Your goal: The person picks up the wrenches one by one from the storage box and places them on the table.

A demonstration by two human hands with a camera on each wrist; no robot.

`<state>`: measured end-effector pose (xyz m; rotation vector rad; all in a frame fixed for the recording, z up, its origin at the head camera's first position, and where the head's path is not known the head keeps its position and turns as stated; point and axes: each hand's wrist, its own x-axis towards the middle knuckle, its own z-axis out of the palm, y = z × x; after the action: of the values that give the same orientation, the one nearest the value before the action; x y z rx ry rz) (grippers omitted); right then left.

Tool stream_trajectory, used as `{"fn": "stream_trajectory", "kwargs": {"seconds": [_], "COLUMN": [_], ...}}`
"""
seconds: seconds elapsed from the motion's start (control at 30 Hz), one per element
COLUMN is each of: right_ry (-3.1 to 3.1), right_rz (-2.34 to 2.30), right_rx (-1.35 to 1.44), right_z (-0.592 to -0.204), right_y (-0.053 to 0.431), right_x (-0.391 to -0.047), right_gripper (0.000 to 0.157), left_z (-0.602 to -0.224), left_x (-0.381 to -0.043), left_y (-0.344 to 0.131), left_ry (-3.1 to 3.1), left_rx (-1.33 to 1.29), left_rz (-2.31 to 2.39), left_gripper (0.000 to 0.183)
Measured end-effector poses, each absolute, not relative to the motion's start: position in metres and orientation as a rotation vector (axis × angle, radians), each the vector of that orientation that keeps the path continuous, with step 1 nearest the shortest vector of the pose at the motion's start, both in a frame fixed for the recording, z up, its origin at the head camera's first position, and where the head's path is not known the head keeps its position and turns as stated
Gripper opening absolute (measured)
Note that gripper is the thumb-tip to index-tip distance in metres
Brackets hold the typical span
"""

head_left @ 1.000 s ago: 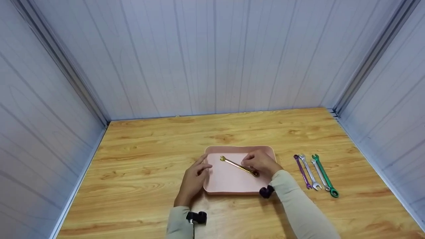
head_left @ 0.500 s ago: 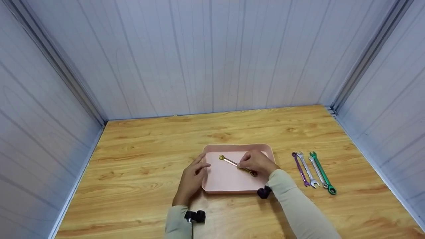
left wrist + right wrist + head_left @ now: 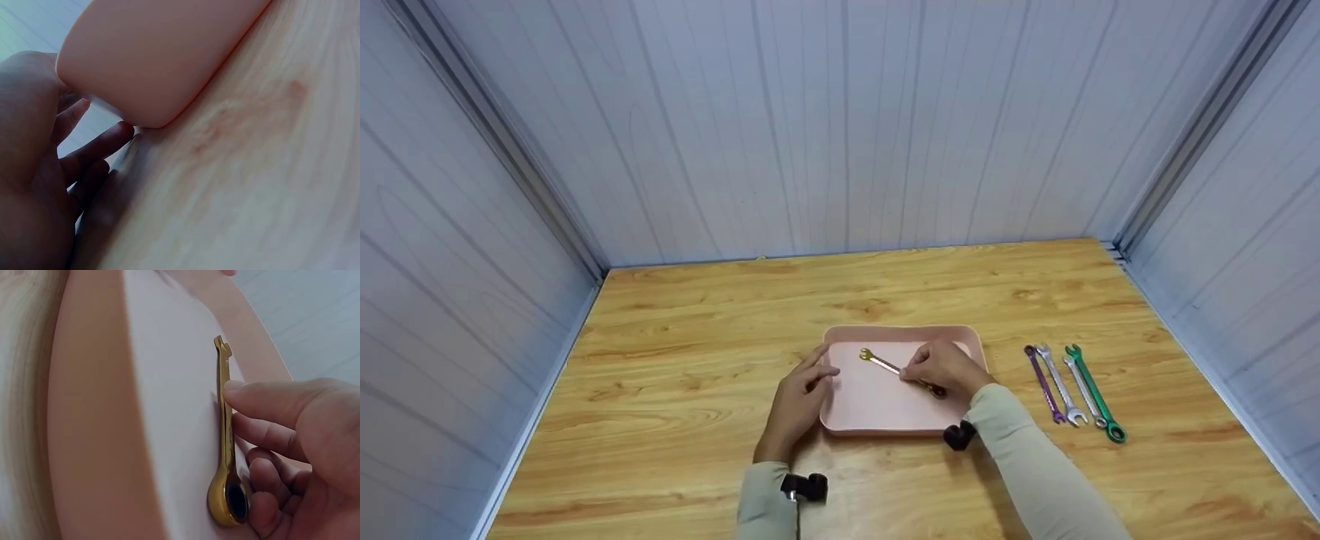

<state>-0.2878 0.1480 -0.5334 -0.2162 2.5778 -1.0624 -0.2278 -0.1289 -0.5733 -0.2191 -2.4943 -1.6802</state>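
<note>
A gold ratcheting combination wrench (image 3: 883, 364) lies slanted across the pink tray (image 3: 870, 412), open end toward the back left. My right hand (image 3: 946, 367) pinches its shank between thumb and fingers. In the right wrist view, the thumb (image 3: 270, 402) is on the near side of the gold shank, fingers behind it, and the ring end (image 3: 222, 503) points down beside the curled lower fingers. My left hand (image 3: 799, 401) holds the tray's left side, thumb over the rim. In the left wrist view its fingertips (image 3: 121, 132) are at the tray's lower outer edge.
Right of the tray, several wrenches lie side by side on the wooden table (image 3: 697, 337): a purple one (image 3: 1044, 384), a silver one (image 3: 1061, 386), a smaller silver one (image 3: 1084, 391) and a green one (image 3: 1096, 394). Pale panel walls (image 3: 840, 135) close off the back and both sides.
My right thumb and fingers have come down onto the gold wrench's shank from just above it. The left hand stays at the tray's left side. The view shifts slightly.
</note>
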Motion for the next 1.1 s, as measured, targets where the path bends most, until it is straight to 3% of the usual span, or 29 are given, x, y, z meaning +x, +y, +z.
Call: {"fn": "stream_trajectory", "kwargs": {"seconds": [0.8, 1.1], "right_ry": [2.63, 2.606], "right_rz": [-0.869, -0.873], "right_rx": [-0.19, -0.33], "right_z": [-0.5292, -0.5315], "right_y": [0.143, 0.1499], "right_x": [-0.2906, -0.2942], "right_gripper": [0.023, 0.026], "left_z": [-0.5747, -0.5732], "left_x": [-0.2273, -0.2262], "left_y": [-0.1277, -0.1293], "left_ry": [-2.489, -2.5], "left_rx": [-0.235, -0.218], "left_rz": [-1.675, -1.667], "left_gripper": [0.02, 0.02]}}
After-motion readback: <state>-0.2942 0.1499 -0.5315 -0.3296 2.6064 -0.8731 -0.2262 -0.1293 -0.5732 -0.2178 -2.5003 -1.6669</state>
